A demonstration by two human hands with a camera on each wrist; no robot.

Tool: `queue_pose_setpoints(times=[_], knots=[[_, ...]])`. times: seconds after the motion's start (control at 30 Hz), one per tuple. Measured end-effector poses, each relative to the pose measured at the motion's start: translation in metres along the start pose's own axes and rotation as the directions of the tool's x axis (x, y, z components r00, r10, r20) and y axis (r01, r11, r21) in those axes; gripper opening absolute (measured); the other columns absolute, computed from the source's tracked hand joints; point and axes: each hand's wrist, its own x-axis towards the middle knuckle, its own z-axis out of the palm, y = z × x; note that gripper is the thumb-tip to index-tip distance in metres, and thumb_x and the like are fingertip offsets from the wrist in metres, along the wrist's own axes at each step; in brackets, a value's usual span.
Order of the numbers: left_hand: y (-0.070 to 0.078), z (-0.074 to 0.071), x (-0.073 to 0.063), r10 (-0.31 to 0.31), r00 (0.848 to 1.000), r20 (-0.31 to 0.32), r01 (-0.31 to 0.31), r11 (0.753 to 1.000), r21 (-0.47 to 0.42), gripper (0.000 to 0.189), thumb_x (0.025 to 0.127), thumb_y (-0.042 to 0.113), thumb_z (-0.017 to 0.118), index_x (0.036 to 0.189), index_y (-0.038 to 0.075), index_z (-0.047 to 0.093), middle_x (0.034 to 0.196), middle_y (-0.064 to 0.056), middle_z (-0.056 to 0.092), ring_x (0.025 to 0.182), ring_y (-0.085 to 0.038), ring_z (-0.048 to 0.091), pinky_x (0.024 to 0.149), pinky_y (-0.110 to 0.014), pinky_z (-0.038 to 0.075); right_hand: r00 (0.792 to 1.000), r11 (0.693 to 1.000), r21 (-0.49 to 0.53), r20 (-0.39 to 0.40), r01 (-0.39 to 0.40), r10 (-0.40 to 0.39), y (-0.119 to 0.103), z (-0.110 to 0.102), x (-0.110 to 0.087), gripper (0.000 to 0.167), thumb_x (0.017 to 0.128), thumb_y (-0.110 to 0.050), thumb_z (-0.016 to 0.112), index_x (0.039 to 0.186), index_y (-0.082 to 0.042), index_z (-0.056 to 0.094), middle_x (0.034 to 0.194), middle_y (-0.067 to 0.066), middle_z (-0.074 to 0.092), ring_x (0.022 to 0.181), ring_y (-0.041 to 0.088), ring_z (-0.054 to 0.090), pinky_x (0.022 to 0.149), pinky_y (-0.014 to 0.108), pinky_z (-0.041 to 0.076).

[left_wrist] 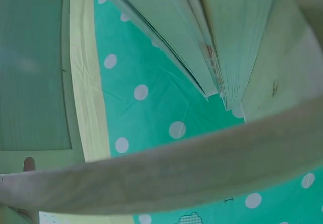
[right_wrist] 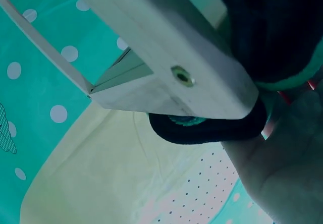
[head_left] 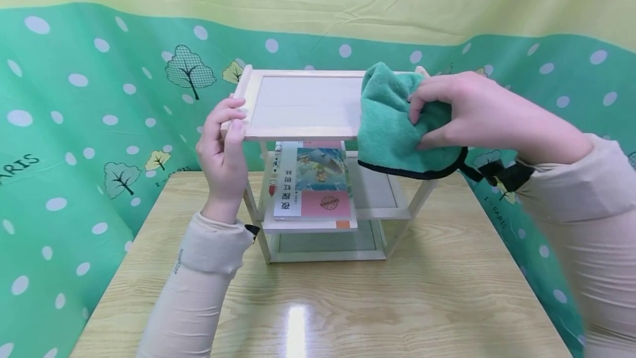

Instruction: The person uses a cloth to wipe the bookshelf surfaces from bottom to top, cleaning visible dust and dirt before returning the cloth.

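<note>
A small white shelf rack (head_left: 308, 101) with several tiers stands on the wooden table. My left hand (head_left: 223, 153) grips the left end of its top tier, the thumb at the front corner and the fingers over the side rail. In the left wrist view only a fingertip (left_wrist: 29, 164) shows beside the panel. My right hand (head_left: 472, 112) pinches a green towel (head_left: 385, 120) with black edging, which drapes over the right part of the top tier. Seen from the right wrist, the towel's dark border (right_wrist: 212, 135) lies around the end of a rack post (right_wrist: 186, 67).
Stacked books (head_left: 323, 181) lie on the middle tier, left side, slightly past its front edge. Below is a bottom tier (head_left: 328, 243). The wooden table (head_left: 377, 308) extends forward, and a green and yellow printed curtain (head_left: 124, 70) hangs behind and at both sides.
</note>
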Motion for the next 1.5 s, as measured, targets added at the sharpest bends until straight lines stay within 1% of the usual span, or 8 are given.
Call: queue_pose_setpoints(times=[0.17,0.4,0.67,1.1,1.23,1.27,1.47,1.5], knots=[[0.000,-0.002,0.000,-0.005,1.000,-0.004,0.005,1.000,-0.002,0.032,0.088,0.018,0.048,0.097,-0.011,0.060,0.119,-0.019,0.067,0.127,-0.024,0.057,0.107,-0.039,0.051,1.000,1.000,0.019,-0.003,0.001,-0.001,-0.003,0.001,0.002,0.034,0.067,-0.010,0.088,0.091,-0.021,0.066,0.090,-0.002,0.060,0.087,0.016,0.051,0.072,0.023,0.039],[-0.001,-0.003,0.000,-0.005,1.000,-0.008,0.004,1.000,-0.007,0.032,0.088,0.017,0.048,0.097,-0.011,0.059,0.118,-0.018,0.067,0.126,-0.025,0.057,0.109,-0.040,0.049,1.000,0.999,0.039,-0.016,0.009,-0.008,-0.006,0.004,0.005,0.032,0.068,-0.012,0.088,0.091,-0.020,0.066,0.097,-0.002,0.067,0.093,0.018,0.054,0.081,0.028,0.041],[-0.002,-0.003,0.000,-0.004,1.000,-0.010,0.004,1.000,-0.004,0.032,0.088,0.017,0.048,0.097,-0.011,0.059,0.118,-0.018,0.067,0.127,-0.025,0.057,0.111,-0.040,0.047,1.000,0.999,0.021,-0.011,0.024,-0.024,-0.014,0.006,0.008,0.030,0.070,-0.015,0.087,0.091,-0.020,0.067,0.100,-0.002,0.067,0.091,0.019,0.054,0.076,0.037,0.043],[0.000,-0.001,0.000,-0.008,1.000,-0.010,0.008,1.000,-0.005,0.031,0.088,0.017,0.048,0.097,-0.011,0.059,0.118,-0.019,0.067,0.125,-0.025,0.058,0.110,-0.039,0.048,0.999,1.000,0.007,-0.021,0.028,-0.027,-0.024,0.009,0.013,0.027,0.072,-0.017,0.085,0.091,-0.021,0.067,0.095,-0.004,0.064,0.090,0.019,0.054,0.072,0.037,0.044],[0.000,-0.001,-0.001,-0.011,1.000,-0.010,0.011,1.000,-0.007,0.031,0.089,0.017,0.048,0.098,-0.011,0.059,0.118,-0.019,0.067,0.125,-0.024,0.058,0.110,-0.039,0.048,0.999,0.999,0.020,-0.028,0.039,-0.039,-0.027,0.011,0.016,0.026,0.073,-0.015,0.085,0.090,-0.020,0.067,0.093,-0.004,0.063,0.090,0.018,0.053,0.075,0.037,0.043],[0.000,-0.001,-0.001,-0.011,1.000,-0.010,0.011,1.000,-0.008,0.031,0.089,0.017,0.048,0.098,-0.011,0.059,0.118,-0.018,0.067,0.125,-0.024,0.058,0.110,-0.039,0.048,0.998,0.999,0.025,-0.033,0.046,-0.045,-0.029,0.012,0.017,0.025,0.073,-0.015,0.085,0.090,-0.019,0.067,0.093,-0.003,0.063,0.091,0.019,0.054,0.079,0.039,0.044],[0.001,0.000,-0.001,-0.010,1.000,-0.006,0.010,1.000,-0.011,0.031,0.089,0.017,0.048,0.098,-0.010,0.060,0.119,-0.017,0.067,0.125,-0.024,0.058,0.107,-0.038,0.051,0.996,0.996,0.066,-0.067,0.068,-0.063,-0.035,0.019,0.023,0.024,0.073,-0.015,0.084,0.089,-0.018,0.067,0.092,-0.003,0.063,0.094,0.016,0.053,0.091,0.044,0.042],[0.001,0.000,0.000,-0.010,1.000,-0.005,0.010,1.000,-0.011,0.032,0.089,0.018,0.048,0.098,-0.010,0.060,0.119,-0.017,0.067,0.125,-0.024,0.058,0.106,-0.037,0.051,0.995,0.995,0.067,-0.074,0.074,-0.069,-0.036,0.020,0.024,0.023,0.073,-0.016,0.084,0.089,-0.018,0.067,0.092,-0.004,0.064,0.094,0.016,0.053,0.088,0.044,0.041]])
